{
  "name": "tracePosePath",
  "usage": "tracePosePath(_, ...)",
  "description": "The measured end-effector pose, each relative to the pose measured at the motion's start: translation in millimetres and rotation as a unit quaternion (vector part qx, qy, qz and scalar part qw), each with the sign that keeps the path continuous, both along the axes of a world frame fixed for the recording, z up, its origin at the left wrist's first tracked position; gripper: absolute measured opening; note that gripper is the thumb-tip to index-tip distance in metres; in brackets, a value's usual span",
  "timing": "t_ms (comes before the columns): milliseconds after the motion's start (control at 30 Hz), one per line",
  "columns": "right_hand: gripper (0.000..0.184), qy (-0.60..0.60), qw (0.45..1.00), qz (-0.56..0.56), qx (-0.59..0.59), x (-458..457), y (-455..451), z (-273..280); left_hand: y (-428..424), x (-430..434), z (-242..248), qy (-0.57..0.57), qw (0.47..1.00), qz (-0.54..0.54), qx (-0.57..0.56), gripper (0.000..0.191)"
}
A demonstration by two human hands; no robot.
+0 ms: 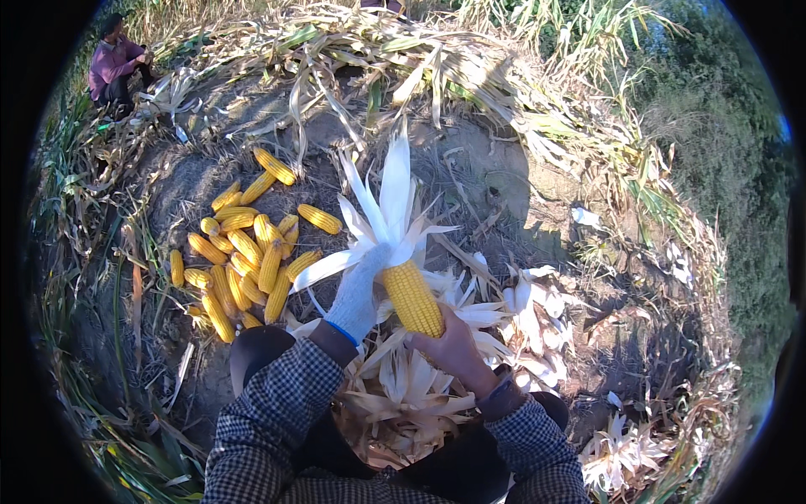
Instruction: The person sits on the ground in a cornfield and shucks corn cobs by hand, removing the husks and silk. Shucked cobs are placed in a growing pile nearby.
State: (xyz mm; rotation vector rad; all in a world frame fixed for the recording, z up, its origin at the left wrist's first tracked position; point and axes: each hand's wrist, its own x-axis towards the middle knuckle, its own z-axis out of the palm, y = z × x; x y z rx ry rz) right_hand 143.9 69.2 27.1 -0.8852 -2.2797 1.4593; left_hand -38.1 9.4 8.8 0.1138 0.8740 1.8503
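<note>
A yellow ear of corn (412, 299) is held between both hands in front of my knees. My left hand (362, 286), in a pale knitted glove with a blue cuff edge, grips the ear's base, where the husk is peeled back. Pale husk leaves (393, 189) fan out beyond that glove, away from me. My right hand (454, 349) is bare, with its fingers around the near end of the cob. A heap of husked corn ears (249, 252) lies on the soil to the left of my gloved hand.
Loose dry husks (403, 384) cover the ground between my legs, and another husk pile (535, 315) lies to the right. Cut corn stalks (403, 44) form a bank at the far side. A person (115, 63) sits at the far left.
</note>
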Motion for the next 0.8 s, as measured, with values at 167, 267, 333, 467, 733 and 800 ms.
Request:
tracePosePath(167, 0.042, 0.043, 0.971, -0.148, -0.185, 9, 24, -2, -5, -3, -2, 0.079, 0.988, 0.108, -0.080, 0.021)
tracePosePath(267, 0.039, 0.112, 0.951, -0.181, -0.223, 12, 34, 3, -6, -5, -1, 0.160, 0.972, 0.170, 0.003, 0.018)
tracePosePath(333, 0.032, 0.147, 0.935, -0.210, -0.244, 13, 36, 5, -12, 2, 3, 0.187, 0.977, 0.103, -0.004, 0.021)
tracePosePath(467, 0.042, 0.087, 0.963, -0.194, -0.167, 10, 29, 4, -21, 36, 8, 0.181, 0.959, -0.211, -0.053, 0.028)
tracePosePath(733, 0.076, -0.011, 0.997, -0.012, 0.081, -1, -6, -6, -7, 25, -5, -0.046, 0.996, -0.075, 0.014, 0.030)
tracePosePath(800, 0.080, -0.012, 0.998, 0.028, 0.062, -1, -9, -2, -5, 11, -7, -0.082, 0.996, -0.031, 0.032, 0.028)
